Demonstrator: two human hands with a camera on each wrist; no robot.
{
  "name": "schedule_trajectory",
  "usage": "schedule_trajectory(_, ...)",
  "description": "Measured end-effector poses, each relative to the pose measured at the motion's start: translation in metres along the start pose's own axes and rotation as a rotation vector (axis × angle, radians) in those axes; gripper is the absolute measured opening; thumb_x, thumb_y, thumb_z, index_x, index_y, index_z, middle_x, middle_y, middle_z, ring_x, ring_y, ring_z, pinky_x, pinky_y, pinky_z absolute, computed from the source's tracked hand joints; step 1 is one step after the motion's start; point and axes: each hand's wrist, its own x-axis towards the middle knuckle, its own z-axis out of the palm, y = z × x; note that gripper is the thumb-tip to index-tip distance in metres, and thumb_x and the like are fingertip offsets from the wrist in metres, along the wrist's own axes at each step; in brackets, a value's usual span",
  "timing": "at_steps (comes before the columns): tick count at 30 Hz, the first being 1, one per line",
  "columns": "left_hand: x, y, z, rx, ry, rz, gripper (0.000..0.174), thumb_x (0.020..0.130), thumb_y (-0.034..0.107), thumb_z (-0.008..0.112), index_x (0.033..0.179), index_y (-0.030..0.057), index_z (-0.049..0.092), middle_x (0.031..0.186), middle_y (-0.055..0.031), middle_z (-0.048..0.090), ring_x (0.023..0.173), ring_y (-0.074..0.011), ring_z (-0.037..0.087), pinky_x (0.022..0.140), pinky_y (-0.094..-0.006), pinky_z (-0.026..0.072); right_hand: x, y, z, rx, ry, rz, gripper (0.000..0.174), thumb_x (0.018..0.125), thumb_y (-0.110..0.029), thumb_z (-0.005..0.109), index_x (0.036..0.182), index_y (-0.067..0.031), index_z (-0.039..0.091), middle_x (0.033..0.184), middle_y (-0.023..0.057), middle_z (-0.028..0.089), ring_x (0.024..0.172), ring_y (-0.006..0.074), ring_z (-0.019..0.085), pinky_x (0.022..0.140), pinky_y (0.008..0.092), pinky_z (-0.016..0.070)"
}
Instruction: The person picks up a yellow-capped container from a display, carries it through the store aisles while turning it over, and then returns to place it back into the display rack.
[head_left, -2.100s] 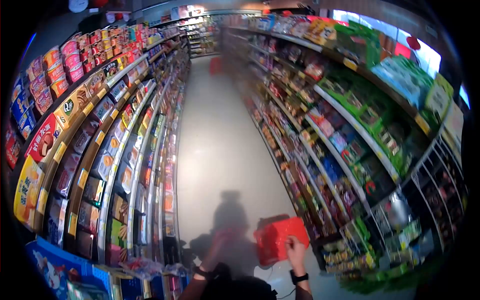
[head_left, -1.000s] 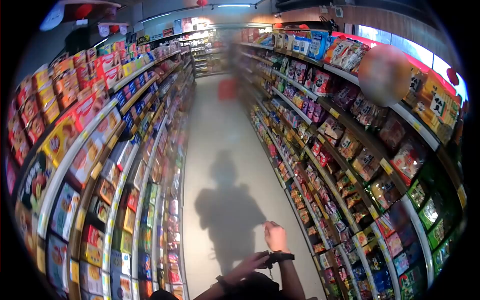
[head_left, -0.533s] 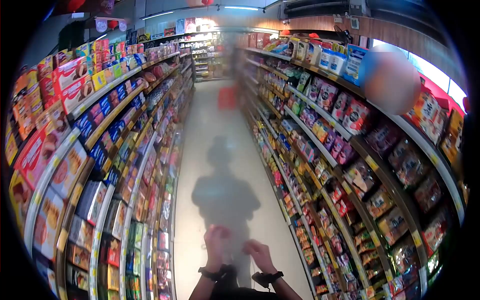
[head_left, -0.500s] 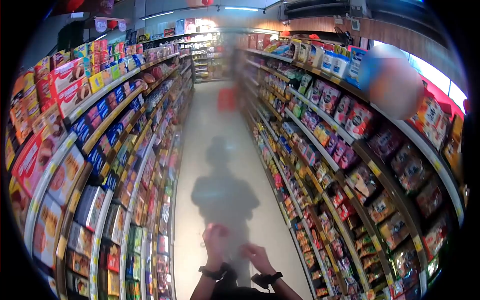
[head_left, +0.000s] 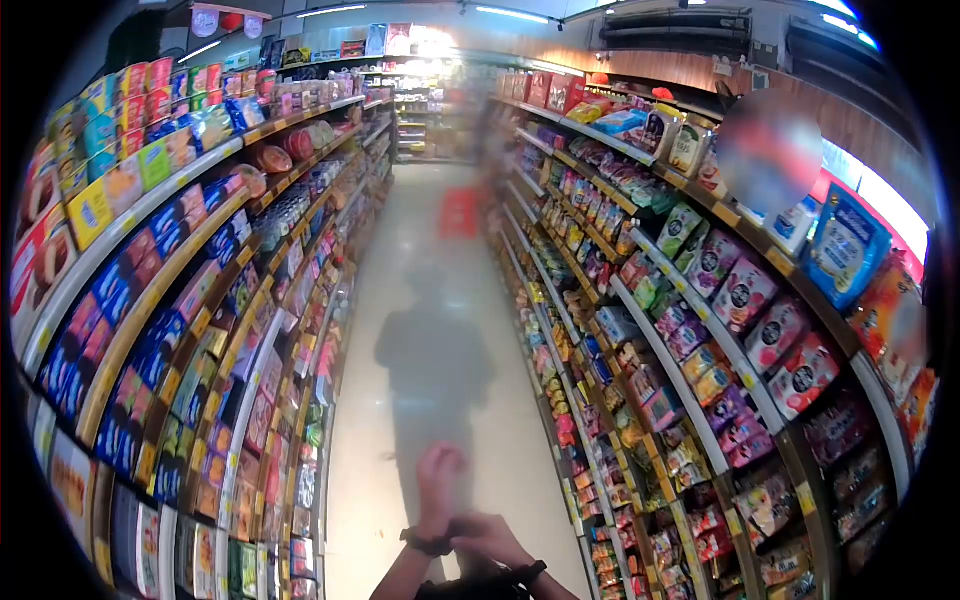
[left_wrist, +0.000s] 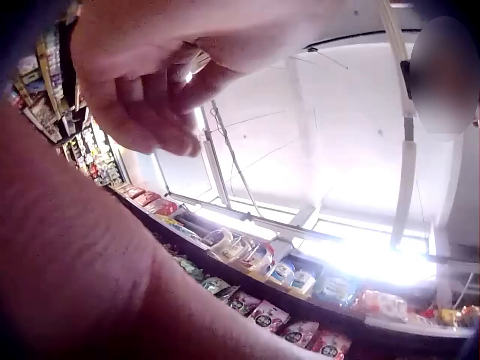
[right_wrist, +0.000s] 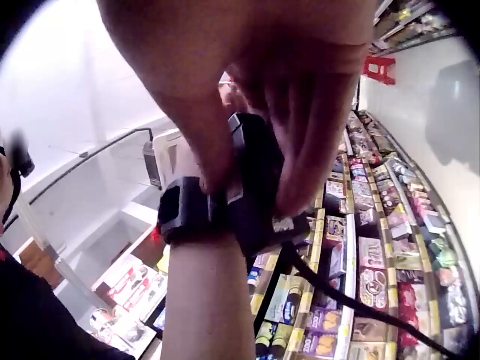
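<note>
Raised at the bottom centre of the head view, my left hand [head_left: 438, 492] holds nothing visible, its fingers loosely bent in the left wrist view. Against the left wrist lies my right hand [head_left: 492, 542]. The right wrist view shows that hand [right_wrist: 262, 52] from close by, its thumb and fingers gripping a black device [right_wrist: 253, 180] on the left wrist, beside a black strap [right_wrist: 184, 210]. A black cable [right_wrist: 352, 304] trails from the device to the lower right.
Long shelves of packaged snacks line the left [head_left: 165, 270] and right [head_left: 690, 300] sides. Between them runs a pale floor [head_left: 360, 330] bearing a person's shadow [head_left: 430, 360]. Farther along stands a blurred red object [head_left: 460, 212]; bright shelves [head_left: 430, 110] close the far end.
The hands were apart half a second ago; my right hand has moved left onto the left wrist and grips the device. The view has advanced along the aisle. A red item beside my right hand earlier is gone.
</note>
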Motion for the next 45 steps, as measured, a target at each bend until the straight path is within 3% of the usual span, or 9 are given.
schedule_trajectory(7, 0.214, -0.060, 0.032, 0.853, -0.085, 0.204, 0.011, 0.100, 0.007, 0.058, 0.101, 0.0015, 0.067, 0.086, -0.0099, 0.074, 0.079, -0.0212, 0.074, 0.070, -0.0308, 0.0564, 0.198, -0.022, -0.109, 0.076, 0.102, 0.037, 0.041, 0.090, -0.010, 0.079, 0.126, 0.0050, 0.068, 0.117, 0.0135, 0.074, 0.106, 0.0204, 0.070, 0.096, 0.0358, 0.0541)
schedule_trajectory(17, 0.462, -0.100, 0.075, 0.437, -0.168, 0.066, 0.013, 0.100, 0.001, 0.057, 0.101, -0.0020, 0.069, 0.088, -0.0100, 0.075, 0.081, -0.0172, 0.073, 0.075, -0.0306, 0.0584, 0.434, -0.071, -0.264, -0.293, -0.208, 0.053, 0.042, 0.098, -0.020, 0.070, 0.134, 0.0009, 0.063, 0.124, 0.0145, 0.073, 0.115, 0.0237, 0.068, 0.104, 0.0394, 0.0504)
schedule_trajectory(21, 0.563, -0.130, 0.076, 0.425, -0.217, 0.043, 0.014, 0.102, 0.000, 0.055, 0.101, -0.0038, 0.068, 0.088, -0.0090, 0.074, 0.082, -0.0157, 0.072, 0.077, -0.0293, 0.0582, 0.522, -0.106, -0.329, -0.442, -0.046, 0.059, 0.040, 0.100, -0.026, 0.067, 0.134, -0.0037, 0.065, 0.123, 0.0130, 0.074, 0.113, 0.0220, 0.070, 0.099, 0.0378, 0.0537)
schedule_trajectory(26, 0.700, -0.171, 0.059, 0.413, -0.235, -0.083, 0.014, 0.102, 0.000, 0.054, 0.102, -0.0033, 0.068, 0.091, -0.0089, 0.073, 0.085, -0.0158, 0.072, 0.080, -0.0298, 0.0581, 0.645, -0.162, -0.424, -0.501, 0.283, -0.174, 0.023, 0.101, -0.022, 0.068, 0.108, -0.0010, 0.074, 0.096, 0.0070, 0.077, 0.088, 0.0134, 0.071, 0.077, 0.0292, 0.0540)
schedule_trajectory(30, 0.805, -0.186, 0.068, 0.379, -0.300, -0.104, 0.016, 0.104, 0.000, 0.052, 0.103, -0.0029, 0.067, 0.091, -0.0082, 0.072, 0.085, -0.0155, 0.071, 0.079, -0.0298, 0.0575, 0.709, -0.289, -0.494, -0.717, 0.664, -0.262, 0.018, 0.094, -0.018, 0.072, 0.105, -0.0040, 0.075, 0.103, 0.0148, 0.077, 0.095, 0.0241, 0.074, 0.086, 0.0372, 0.0569)
schedule_trajectory(32, 0.854, -0.188, 0.081, 0.402, -0.343, -0.111, 0.016, 0.104, 0.001, 0.051, 0.103, -0.0030, 0.067, 0.092, -0.0089, 0.073, 0.085, -0.0161, 0.071, 0.080, -0.0296, 0.0573, 0.721, -0.363, -0.517, -0.586, 0.754, -0.629, 0.019, 0.092, -0.014, 0.072, 0.105, -0.0002, 0.072, 0.097, 0.0073, 0.075, 0.089, 0.0177, 0.070, 0.085, 0.0360, 0.0569)
schedule_trajectory(33, 0.878, -0.188, 0.085, 0.414, -0.360, -0.121, 0.016, 0.104, 0.001, 0.051, 0.103, -0.0029, 0.067, 0.092, -0.0091, 0.073, 0.085, -0.0162, 0.071, 0.080, -0.0296, 0.0573, 0.732, -0.391, -0.524, -0.550, 0.853, -0.807, 0.012, 0.095, -0.008, 0.061, 0.096, 0.0020, 0.067, 0.093, 0.0140, 0.071, 0.075, 0.0186, 0.068, 0.069, 0.0302, 0.0541)
schedule_trajectory(37, 0.960, -0.208, 0.099, 0.399, -0.429, -0.106, 0.015, 0.104, 0.002, 0.053, 0.103, -0.0034, 0.067, 0.091, -0.0100, 0.073, 0.085, -0.0169, 0.071, 0.081, -0.0304, 0.0574, 0.775, -0.463, -0.567, -0.584, 0.948, -1.289, 0.039, 0.101, -0.032, 0.059, 0.117, 0.0039, 0.055, 0.094, 0.0210, 0.070, 0.069, 0.0207, 0.065, 0.070, 0.0308, 0.0543)
schedule_trajectory(45, 1.163, -0.274, 0.143, 0.419, -0.434, -0.198, 0.015, 0.102, 0.005, 0.057, 0.104, -0.0042, 0.069, 0.091, -0.0107, 0.074, 0.087, -0.0182, 0.071, 0.082, -0.0312, 0.0545, 0.915, -0.525, -0.703, -0.788, 0.903, -1.266, 0.052, 0.099, -0.037, 0.061, 0.125, 0.0052, 0.047, 0.094, 0.0215, 0.070, 0.067, 0.0203, 0.065, 0.067, 0.0297, 0.0540)
